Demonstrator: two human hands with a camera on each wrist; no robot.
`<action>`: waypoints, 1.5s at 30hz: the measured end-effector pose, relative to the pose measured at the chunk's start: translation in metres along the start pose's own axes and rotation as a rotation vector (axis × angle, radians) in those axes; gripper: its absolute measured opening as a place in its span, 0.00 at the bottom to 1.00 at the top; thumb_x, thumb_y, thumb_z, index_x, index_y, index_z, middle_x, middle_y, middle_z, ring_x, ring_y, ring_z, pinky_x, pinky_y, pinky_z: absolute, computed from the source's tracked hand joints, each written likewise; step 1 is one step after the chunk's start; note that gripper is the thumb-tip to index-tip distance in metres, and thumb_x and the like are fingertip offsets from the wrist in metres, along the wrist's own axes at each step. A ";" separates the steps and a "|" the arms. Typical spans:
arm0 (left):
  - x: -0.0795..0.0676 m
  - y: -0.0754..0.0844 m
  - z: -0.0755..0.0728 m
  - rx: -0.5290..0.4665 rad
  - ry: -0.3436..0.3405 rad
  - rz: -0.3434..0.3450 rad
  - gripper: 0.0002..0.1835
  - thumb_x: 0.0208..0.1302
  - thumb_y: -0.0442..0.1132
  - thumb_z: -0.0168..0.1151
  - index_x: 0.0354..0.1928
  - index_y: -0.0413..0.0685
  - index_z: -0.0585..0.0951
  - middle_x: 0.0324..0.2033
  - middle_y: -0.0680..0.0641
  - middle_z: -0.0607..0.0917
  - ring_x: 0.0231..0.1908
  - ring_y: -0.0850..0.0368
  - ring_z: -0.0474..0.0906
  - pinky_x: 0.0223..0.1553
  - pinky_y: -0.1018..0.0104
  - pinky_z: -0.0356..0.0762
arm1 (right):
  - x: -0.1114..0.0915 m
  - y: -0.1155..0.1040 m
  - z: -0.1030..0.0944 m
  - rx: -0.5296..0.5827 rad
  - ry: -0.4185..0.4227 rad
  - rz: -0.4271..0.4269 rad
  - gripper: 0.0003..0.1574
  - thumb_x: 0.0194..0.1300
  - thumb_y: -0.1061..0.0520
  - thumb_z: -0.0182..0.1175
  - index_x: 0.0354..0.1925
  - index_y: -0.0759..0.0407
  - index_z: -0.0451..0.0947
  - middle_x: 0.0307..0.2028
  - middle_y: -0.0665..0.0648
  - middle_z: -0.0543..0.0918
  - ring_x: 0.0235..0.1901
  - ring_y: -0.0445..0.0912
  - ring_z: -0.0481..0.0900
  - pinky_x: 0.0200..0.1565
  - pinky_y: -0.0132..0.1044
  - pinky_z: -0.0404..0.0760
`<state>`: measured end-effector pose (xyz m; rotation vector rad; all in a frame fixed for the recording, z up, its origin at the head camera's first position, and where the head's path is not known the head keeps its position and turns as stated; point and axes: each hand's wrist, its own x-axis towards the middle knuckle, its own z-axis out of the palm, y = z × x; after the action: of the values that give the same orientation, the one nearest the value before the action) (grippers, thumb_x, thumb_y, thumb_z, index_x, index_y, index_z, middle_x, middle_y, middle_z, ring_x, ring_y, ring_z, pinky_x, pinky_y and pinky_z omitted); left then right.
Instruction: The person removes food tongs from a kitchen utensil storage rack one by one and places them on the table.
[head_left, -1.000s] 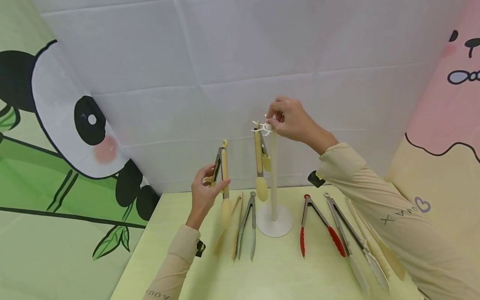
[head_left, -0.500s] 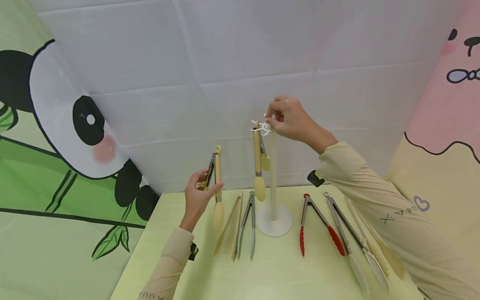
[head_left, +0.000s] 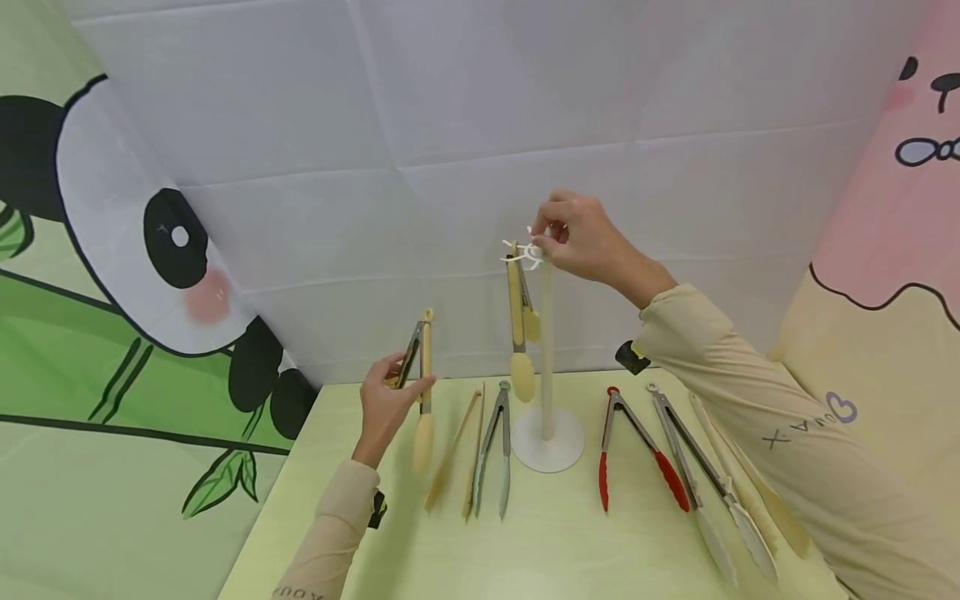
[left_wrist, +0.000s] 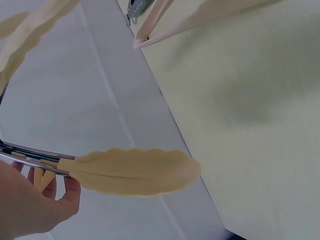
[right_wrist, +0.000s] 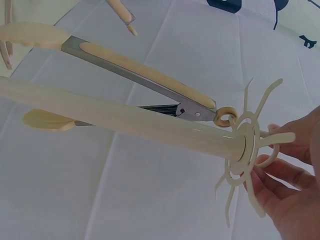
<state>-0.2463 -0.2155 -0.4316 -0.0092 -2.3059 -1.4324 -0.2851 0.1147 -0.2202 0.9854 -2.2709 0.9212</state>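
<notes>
My left hand [head_left: 384,410] grips a pair of yellow-handled kitchen tongs [head_left: 423,442] above the table's left part, with their ring end up. In the left wrist view, the tongs' scalloped silicone head [left_wrist: 135,172] extends past my fingertips, and a second head shows at the upper left. A white stand [head_left: 547,350] rises from a round base. Its top has curved hooks, where my right hand [head_left: 585,237] pinches the top with thumb and fingers. Another yellow pair of tongs [head_left: 522,377] hangs by its ring [right_wrist: 226,116] from a hook on the stand's left side.
Left of the stand's base lie light brown tongs [head_left: 450,454] and grey-green tongs [head_left: 506,458]. Red-tipped tongs [head_left: 663,471], pale-tipped tongs [head_left: 716,533] and beige tongs [head_left: 783,517] lie to its right. A white cloth wall [head_left: 375,250] stands behind the table.
My left hand has moved left and a little down, carrying the yellow tongs away from the stand. The right hand stays at the stand's top.
</notes>
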 end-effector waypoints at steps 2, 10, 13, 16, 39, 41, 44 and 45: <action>-0.001 -0.002 0.000 0.016 0.005 -0.011 0.33 0.46 0.50 0.76 0.55 0.50 0.77 0.41 0.43 0.76 0.41 0.47 0.72 0.39 0.56 0.72 | 0.000 0.000 0.000 -0.001 -0.004 0.003 0.03 0.58 0.68 0.61 0.28 0.65 0.80 0.29 0.57 0.74 0.28 0.46 0.71 0.32 0.34 0.72; -0.001 -0.011 0.002 0.085 -0.001 -0.066 0.33 0.47 0.49 0.75 0.56 0.47 0.76 0.43 0.41 0.74 0.45 0.45 0.70 0.44 0.51 0.70 | -0.001 -0.001 -0.001 0.007 -0.009 0.000 0.03 0.59 0.67 0.60 0.28 0.66 0.80 0.29 0.57 0.74 0.28 0.47 0.70 0.33 0.35 0.72; -0.001 -0.015 0.002 0.117 -0.001 -0.085 0.33 0.47 0.48 0.75 0.56 0.46 0.76 0.43 0.41 0.74 0.45 0.46 0.69 0.45 0.51 0.69 | -0.002 -0.001 -0.001 0.009 -0.012 -0.003 0.03 0.59 0.67 0.60 0.29 0.66 0.80 0.30 0.58 0.74 0.28 0.47 0.71 0.34 0.36 0.73; 0.000 -0.020 0.002 0.151 -0.005 -0.096 0.34 0.47 0.48 0.75 0.57 0.46 0.76 0.44 0.40 0.74 0.45 0.45 0.69 0.44 0.50 0.69 | -0.002 -0.001 -0.002 0.008 -0.013 -0.001 0.03 0.59 0.67 0.60 0.29 0.66 0.80 0.30 0.58 0.75 0.29 0.47 0.71 0.34 0.36 0.74; -0.002 -0.050 0.017 0.383 -0.055 -0.212 0.35 0.47 0.53 0.71 0.57 0.44 0.76 0.42 0.37 0.74 0.39 0.44 0.68 0.35 0.49 0.69 | -0.003 0.002 -0.001 0.011 -0.015 -0.032 0.03 0.60 0.67 0.60 0.30 0.66 0.81 0.31 0.58 0.76 0.31 0.47 0.73 0.36 0.40 0.78; -0.001 -0.052 0.019 0.400 -0.061 -0.219 0.36 0.48 0.54 0.70 0.58 0.44 0.76 0.43 0.36 0.74 0.40 0.43 0.69 0.36 0.47 0.70 | -0.003 0.001 -0.001 0.006 -0.016 -0.028 0.03 0.60 0.67 0.60 0.31 0.66 0.81 0.31 0.58 0.76 0.31 0.48 0.73 0.36 0.41 0.78; 0.000 -0.055 0.022 0.424 -0.065 -0.228 0.36 0.48 0.55 0.70 0.58 0.43 0.75 0.46 0.36 0.74 0.43 0.41 0.70 0.39 0.44 0.70 | -0.003 0.001 -0.002 -0.005 -0.020 -0.014 0.03 0.60 0.67 0.60 0.31 0.66 0.82 0.31 0.57 0.76 0.31 0.47 0.72 0.35 0.38 0.77; 0.000 -0.055 0.023 0.426 -0.066 -0.235 0.36 0.48 0.55 0.70 0.58 0.43 0.75 0.47 0.36 0.74 0.44 0.40 0.70 0.41 0.43 0.70 | -0.003 0.002 -0.003 -0.009 -0.022 -0.009 0.04 0.60 0.66 0.60 0.31 0.65 0.82 0.31 0.57 0.77 0.32 0.47 0.72 0.34 0.38 0.77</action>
<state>-0.2669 -0.2214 -0.4879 0.3550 -2.6933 -1.0225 -0.2840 0.1187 -0.2212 1.0057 -2.2847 0.9004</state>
